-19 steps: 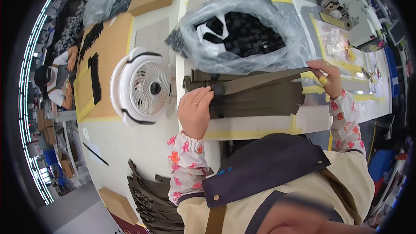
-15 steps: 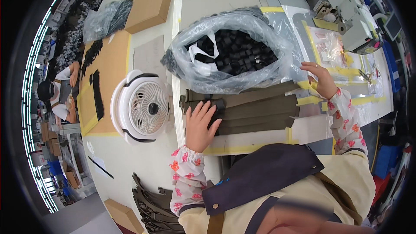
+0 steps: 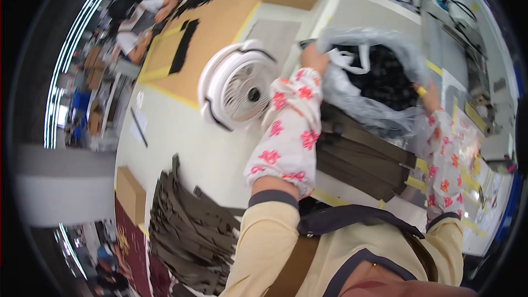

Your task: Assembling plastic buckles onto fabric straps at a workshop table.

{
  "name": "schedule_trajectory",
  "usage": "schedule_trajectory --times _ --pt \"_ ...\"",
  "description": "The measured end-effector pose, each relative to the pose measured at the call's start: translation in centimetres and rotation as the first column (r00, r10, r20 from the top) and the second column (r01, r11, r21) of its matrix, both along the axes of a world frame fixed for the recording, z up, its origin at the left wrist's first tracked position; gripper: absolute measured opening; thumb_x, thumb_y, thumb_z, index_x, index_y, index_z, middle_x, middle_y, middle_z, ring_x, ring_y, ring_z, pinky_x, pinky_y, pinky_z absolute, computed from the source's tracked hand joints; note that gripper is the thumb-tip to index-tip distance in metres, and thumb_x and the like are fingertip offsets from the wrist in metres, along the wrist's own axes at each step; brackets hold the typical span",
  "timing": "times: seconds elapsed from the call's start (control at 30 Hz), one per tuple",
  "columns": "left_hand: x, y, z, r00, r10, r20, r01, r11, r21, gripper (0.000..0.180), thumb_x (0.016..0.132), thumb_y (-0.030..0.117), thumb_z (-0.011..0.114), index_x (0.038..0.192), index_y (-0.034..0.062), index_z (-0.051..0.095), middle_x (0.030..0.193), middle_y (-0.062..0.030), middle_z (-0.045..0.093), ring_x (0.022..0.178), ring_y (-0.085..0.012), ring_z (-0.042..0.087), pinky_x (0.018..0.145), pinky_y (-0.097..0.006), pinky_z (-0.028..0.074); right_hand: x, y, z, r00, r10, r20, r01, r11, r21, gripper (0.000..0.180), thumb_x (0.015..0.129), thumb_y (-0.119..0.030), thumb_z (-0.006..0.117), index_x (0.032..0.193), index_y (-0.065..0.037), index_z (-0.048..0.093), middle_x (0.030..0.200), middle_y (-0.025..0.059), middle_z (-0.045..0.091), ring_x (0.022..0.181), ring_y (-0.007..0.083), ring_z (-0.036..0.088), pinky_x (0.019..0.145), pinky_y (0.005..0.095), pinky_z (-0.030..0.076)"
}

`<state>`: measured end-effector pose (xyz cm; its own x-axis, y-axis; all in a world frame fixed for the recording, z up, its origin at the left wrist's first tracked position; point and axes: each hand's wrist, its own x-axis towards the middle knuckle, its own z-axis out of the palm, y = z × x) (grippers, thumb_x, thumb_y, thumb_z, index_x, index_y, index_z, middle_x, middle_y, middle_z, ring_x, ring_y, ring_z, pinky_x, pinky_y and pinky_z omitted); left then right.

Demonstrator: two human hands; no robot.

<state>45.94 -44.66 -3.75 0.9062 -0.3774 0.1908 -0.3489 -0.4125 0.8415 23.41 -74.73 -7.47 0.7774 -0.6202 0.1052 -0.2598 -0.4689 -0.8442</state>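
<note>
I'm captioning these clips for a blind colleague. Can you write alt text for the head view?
Both hands grip a clear plastic bag of small black parts, left hand at its near-left edge, right hand at its right. Olive-brown straps lie stacked below the bag, and a white fan sits left.

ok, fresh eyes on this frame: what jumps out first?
Both hands are on the big clear plastic bag of small black parts at the far side of the table: the left hand grips its left edge, the right hand its right edge. Just left of the bag sits a white round fan. Dark olive straps lie stacked in front of the bag, with a second heap at lower left.
</note>
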Motion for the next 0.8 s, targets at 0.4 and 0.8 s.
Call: schedule_trajectory --times 0.4,0.8 --pt "-7.6 11.0 15.9 0.995 -0.018 0.101 0.082 0.733 -0.675 0.026 0.061 0.008 0.055 0.083 -0.0059 0.057 0.067 -0.0118 0.060 0.061 -0.0190 0.056 0.058 -0.030 0.044 5.9 -12.2 9.7 0.908 0.410 0.085 -0.411 0.912 -0.014 0.052 0.080 -0.038 0.058 0.112 0.002 0.053 0.102 0.0093 0.058 0.093 0.0189 0.053 0.084 0.0283 0.038" --pt "-17.0 47.0 16.1 0.953 0.287 -0.098 -0.296 0.809 -0.508 0.032 0.080 0.003 0.050 0.111 -0.0034 0.051 0.097 -0.0050 0.059 0.085 -0.0118 0.055 0.076 -0.024 0.042 8.5 42.5 21.2 0.546 0.823 0.156 -0.782 0.567 -0.259 0.052 0.081 -0.037 0.054 0.114 0.002 0.048 0.102 0.0099 0.057 0.092 0.0177 0.052 0.084 0.0293 0.039"
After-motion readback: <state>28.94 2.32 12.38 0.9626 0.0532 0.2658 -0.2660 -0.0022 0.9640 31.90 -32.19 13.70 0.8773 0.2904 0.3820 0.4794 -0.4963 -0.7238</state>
